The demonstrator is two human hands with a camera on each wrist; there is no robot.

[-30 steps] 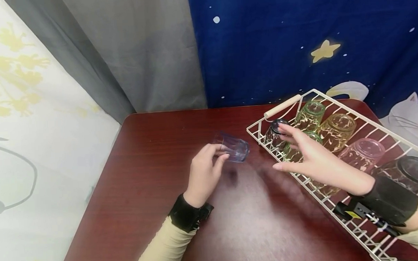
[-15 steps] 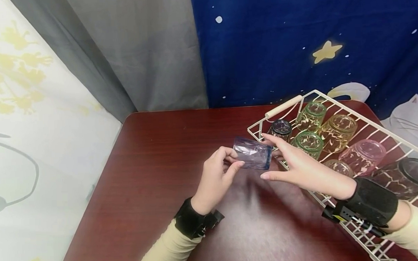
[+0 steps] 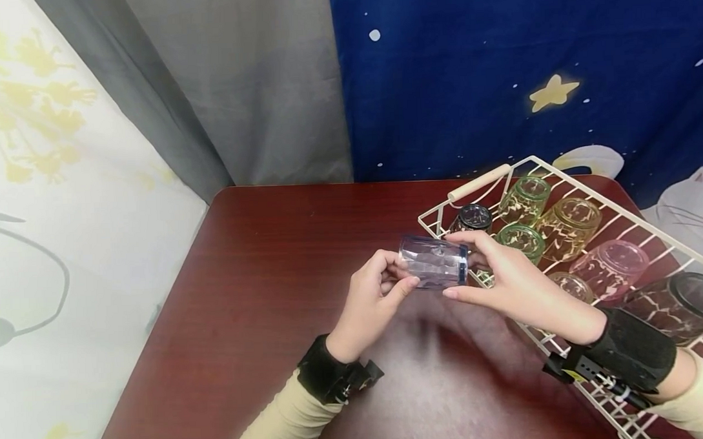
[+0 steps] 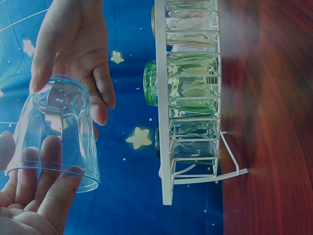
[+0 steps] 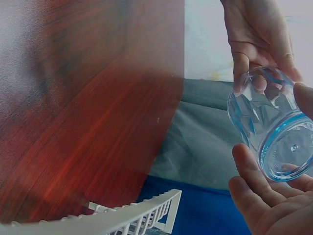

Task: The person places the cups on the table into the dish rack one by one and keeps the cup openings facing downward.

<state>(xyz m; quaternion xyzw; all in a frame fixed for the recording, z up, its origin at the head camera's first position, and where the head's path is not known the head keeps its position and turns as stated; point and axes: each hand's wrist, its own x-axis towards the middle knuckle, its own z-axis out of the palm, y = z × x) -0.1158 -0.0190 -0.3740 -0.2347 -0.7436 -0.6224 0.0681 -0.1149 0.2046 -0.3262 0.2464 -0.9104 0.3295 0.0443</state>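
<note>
A clear, bluish faceted drinking glass [image 3: 431,263] lies on its side in the air over the table, its base toward the right. My left hand [image 3: 367,303] grips it near the open rim, thumb in front and fingers behind. Around the thick base, my right hand [image 3: 519,288] holds it between thumb and fingers. In the left wrist view the glass [image 4: 58,132] spans both hands, its rim by the left fingers. The right wrist view looks onto the base of the glass [image 5: 274,122], with the right fingers [image 5: 252,176] at its edge.
Right of the hands stands a white wire basket [image 3: 627,215] with a cream handle [image 3: 479,183]. Upside-down glasses fill it: a dark one [image 3: 473,216], green, amber [image 3: 569,228] and pink ones [image 3: 611,268], and a large grey one [image 3: 680,305]. Curtains [image 3: 440,81] hang behind the red-brown table [image 3: 244,301].
My left hand has brought the glass rightward and closer to the basket. My right hand has come left from over the basket and taken hold of the glass's base.
</note>
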